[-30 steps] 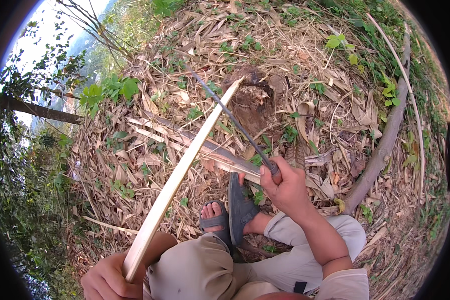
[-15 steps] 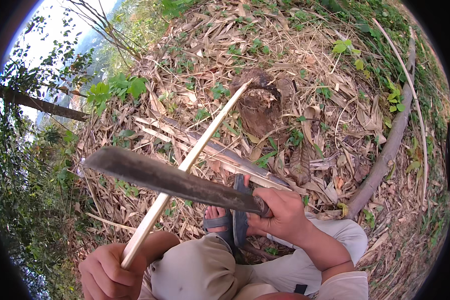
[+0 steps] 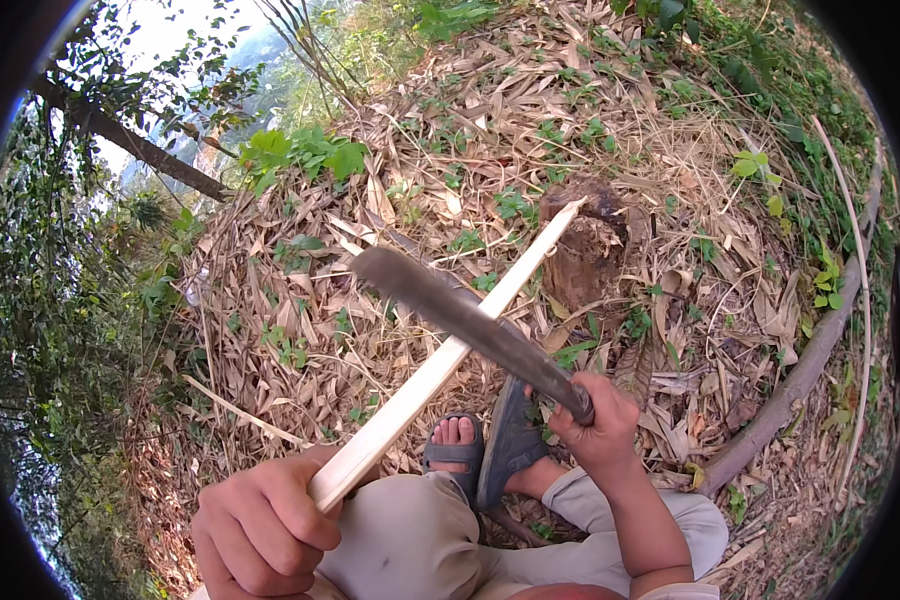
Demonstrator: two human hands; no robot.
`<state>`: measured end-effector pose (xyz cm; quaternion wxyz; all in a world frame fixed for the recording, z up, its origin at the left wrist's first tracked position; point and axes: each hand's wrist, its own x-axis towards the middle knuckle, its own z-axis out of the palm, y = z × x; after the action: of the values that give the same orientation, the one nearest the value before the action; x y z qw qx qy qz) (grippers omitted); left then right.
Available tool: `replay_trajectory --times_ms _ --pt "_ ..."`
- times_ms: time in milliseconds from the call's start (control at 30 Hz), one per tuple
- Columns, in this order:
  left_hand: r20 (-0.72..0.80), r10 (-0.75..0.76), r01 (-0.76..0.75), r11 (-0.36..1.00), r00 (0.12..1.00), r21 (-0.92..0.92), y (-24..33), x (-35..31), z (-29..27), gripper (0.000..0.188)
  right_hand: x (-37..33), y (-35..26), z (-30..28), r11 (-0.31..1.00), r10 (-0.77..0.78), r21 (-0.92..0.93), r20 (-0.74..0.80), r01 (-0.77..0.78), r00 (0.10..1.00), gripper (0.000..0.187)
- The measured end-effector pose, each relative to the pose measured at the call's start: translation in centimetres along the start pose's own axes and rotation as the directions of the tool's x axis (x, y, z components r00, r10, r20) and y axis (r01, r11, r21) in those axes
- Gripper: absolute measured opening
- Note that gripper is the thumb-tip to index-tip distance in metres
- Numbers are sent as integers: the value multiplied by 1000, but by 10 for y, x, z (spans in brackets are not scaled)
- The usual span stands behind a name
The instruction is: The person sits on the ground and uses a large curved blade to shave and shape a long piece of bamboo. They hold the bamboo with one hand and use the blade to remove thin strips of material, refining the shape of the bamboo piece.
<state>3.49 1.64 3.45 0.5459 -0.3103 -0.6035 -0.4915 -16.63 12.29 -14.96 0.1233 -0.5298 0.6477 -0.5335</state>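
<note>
My left hand (image 3: 268, 518) grips the near end of a pale split stick (image 3: 400, 418), its fingers wrapped round it. The stick slants away to the right, and its far tip lies at the top of a weathered stump (image 3: 582, 258). In my right hand (image 3: 602, 425) is the handle of a machete (image 3: 470, 325) with a long dark blade. That blade crosses over the stick about midway and points up to the left. Whether the edge touches the wood I cannot tell; the blade is slightly blurred.
Dry leaves (image 3: 270, 290) and small green plants cover the ground. A thick branch (image 3: 808, 372) and a thin pole (image 3: 860, 290) lie at the right. My sandalled feet (image 3: 453, 450) are below the blade. Another thin strip (image 3: 245, 410) lies at left; split pieces lie behind the blade.
The machete blade has moved rightward and swung to a steeper slant across the stick. The stick has turned, showing a broader pale face. The whole view has shifted, with the stump now further right.
</note>
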Motion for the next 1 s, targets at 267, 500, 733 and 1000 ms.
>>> replay_trajectory --times_ms 267,500,733,1000 --pt "-56 10 -8 999 998 43 1 3 -2 50 -8 -20 -2 993 121 -11 -39 -121 992 24" --pt "-71 56 -57 998 996 -4 -12 -11 -8 50 10 41 -2 965 246 -77 -89 -252 965 24" --pt "-186 30 -7 992 982 124 3 -4 -2 53 -9 -2 0 988 -94 -127 -61 86 994 31" --pt "-211 -15 34 996 977 88 3 -3 -2 53 1 26 0 946 280 -142 -87 -290 956 24"
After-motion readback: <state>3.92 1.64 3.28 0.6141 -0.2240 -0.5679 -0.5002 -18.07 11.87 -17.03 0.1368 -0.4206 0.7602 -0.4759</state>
